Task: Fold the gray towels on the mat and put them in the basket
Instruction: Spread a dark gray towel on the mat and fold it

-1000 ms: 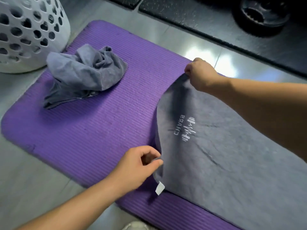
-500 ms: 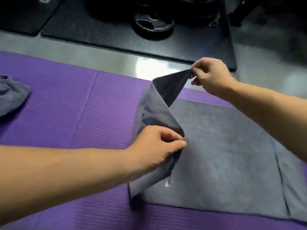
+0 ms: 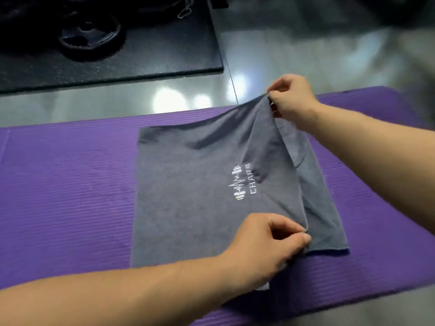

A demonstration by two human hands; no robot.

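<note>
Our left hand (image 3: 263,245) and right hand (image 3: 292,100) pinch corners of the gray towel (image 3: 188,184) on the purple mat (image 3: 70,184); the held edge runs 6 to 12 o'clock.

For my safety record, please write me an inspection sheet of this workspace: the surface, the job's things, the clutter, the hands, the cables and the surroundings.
Surface: purple mat lies flat on a glossy gray floor.
Job's things: gray towel lies on the mat, folded over, white logo facing up; the lower layer shows at the right. Basket not in view.
Clutter: nothing seen.
Hands: left hand pinches the near corner of the upper layer; right hand pinches the far corner, lifted off the mat.
Cables: nothing seen.
Surroundings: black floor mat beyond, with a weight plate on it.
</note>
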